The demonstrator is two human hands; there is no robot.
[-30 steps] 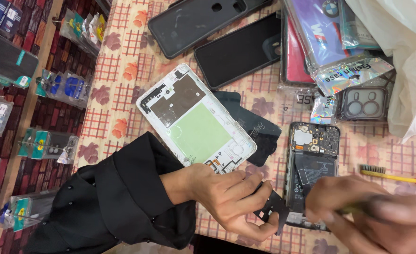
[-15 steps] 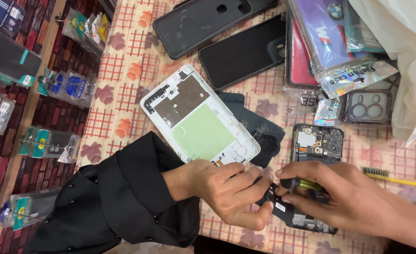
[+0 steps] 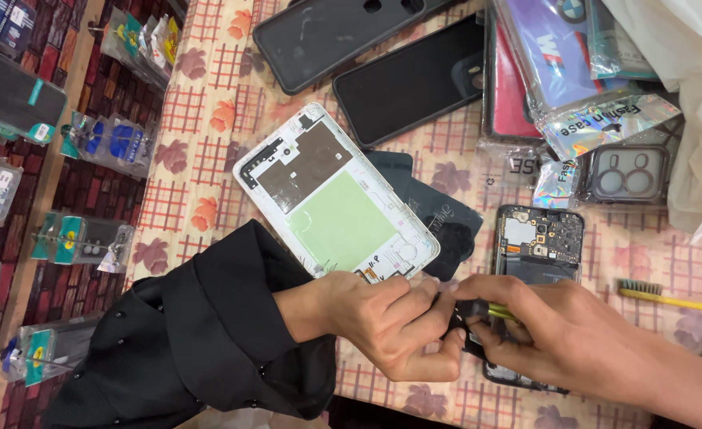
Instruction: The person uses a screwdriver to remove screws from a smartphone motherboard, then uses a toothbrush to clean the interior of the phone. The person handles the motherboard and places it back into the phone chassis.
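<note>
Starting off the desk's left edge, packaged accessories point(image 3: 88, 238) lie on the dark red surface below, and the flowered desk point(image 3: 208, 143) cloth begins just right of them. Near the desk's middle a white phone frame point(image 3: 335, 195) lies face down, its pale green panel up, with a dark phone cover point(image 3: 438, 218) tucked under its right side. Beyond it, along the far edge, are a black phone case point(image 3: 327, 32) and a black phone point(image 3: 414, 79). At the near edge the left hand point(image 3: 382, 322), coming from a black sleeve point(image 3: 200, 334), has its grip pressed around a small dark part, touching the lower corner of the white frame. Just right of it the right hand point(image 3: 557, 338) pinches a yellow-green tool point(image 3: 500, 311) whose tip meets that same dark part; the part itself is mostly hidden between the fingers. Under the right hand lies an opened phone point(image 3: 540, 246), circuit board showing. Working this well seems to call for a steady left hold, small tool pressure, and keeping clear of the exposed board. A yellow brush point(image 3: 669, 298) lies toward the right edge, with wrapped phone cases point(image 3: 573, 71) at the far right corner.
</note>
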